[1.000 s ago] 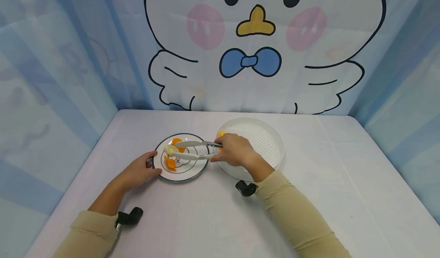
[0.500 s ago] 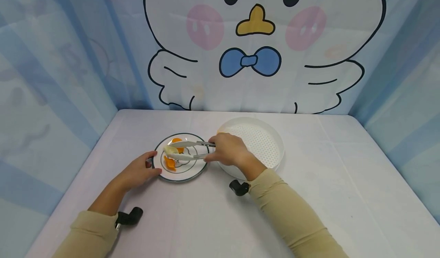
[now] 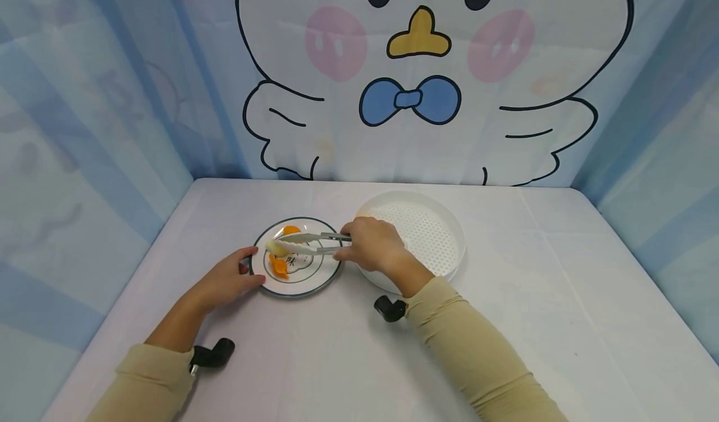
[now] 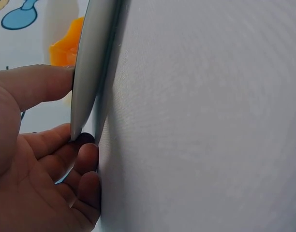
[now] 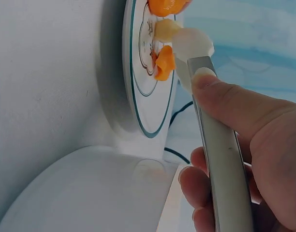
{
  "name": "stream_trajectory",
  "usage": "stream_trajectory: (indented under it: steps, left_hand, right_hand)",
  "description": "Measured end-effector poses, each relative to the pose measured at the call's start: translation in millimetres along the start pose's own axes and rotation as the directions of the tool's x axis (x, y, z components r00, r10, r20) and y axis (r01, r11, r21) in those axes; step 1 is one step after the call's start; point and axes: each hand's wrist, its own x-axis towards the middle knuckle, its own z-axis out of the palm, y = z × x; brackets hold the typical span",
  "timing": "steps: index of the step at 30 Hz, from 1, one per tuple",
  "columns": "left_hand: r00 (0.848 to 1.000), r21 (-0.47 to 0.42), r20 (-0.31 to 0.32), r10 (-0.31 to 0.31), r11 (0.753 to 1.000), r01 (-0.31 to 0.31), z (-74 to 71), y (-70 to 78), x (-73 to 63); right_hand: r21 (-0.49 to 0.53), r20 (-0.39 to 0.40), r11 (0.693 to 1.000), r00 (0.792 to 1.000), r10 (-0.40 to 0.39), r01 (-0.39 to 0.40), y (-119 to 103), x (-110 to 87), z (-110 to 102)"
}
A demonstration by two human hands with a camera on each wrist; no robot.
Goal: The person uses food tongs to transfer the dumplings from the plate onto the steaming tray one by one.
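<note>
My left hand [image 3: 224, 279] grips the left rim of a white plate [image 3: 314, 279] with a dark green edge; the left wrist view has the thumb on one side of the rim and fingertips around the edge. In my right hand [image 3: 372, 244] are metal tongs [image 3: 331, 236] with pale tips, thumb pressing on one arm in the right wrist view. The tips close around a pale yellow piece [image 3: 275, 248] over the plate. Two orange pieces lie beside it, one orange piece [image 3: 291, 229] behind and another orange piece [image 3: 279, 267] in front.
A round white tray [image 3: 435, 235] with a dotted base stands right of the plate, partly under my right hand. A bit of orange [image 3: 364, 216] shows at its left edge. A patterned curtain [image 3: 410, 141] hangs behind the white-covered table [image 3: 314, 359].
My right hand has shifted slightly left with the tongs, and the tong arms have drawn together around the pale yellow piece. My left hand has stayed on the plate's rim.
</note>
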Motion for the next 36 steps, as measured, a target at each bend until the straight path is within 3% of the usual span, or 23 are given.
stream_trajectory:
  steps: [11, 20, 36]
  left_hand:
    - [1.000, -0.004, -0.010, -0.016, 1.000, 0.016, 1.8, -0.2, 1.3]
    - [1.000, 0.004, -0.009, -0.007, 1.000, 0.007, 2.3, -1.2, 0.6]
    - [1.000, -0.013, -0.009, -0.008, 1.000, 0.008, 3.2, -0.3, 0.0]
  right_hand:
    - [0.063, -0.024, 0.998, 1.000, 0.001, 0.000, 15, -8.4, -7]
    - [0.156, -0.086, 0.988, 0.996, 0.027, -0.014, 38, -20.3, -23]
    - [0.179, -0.113, 0.966, 0.971, 0.209, -0.187, 102, -48.2, -43]
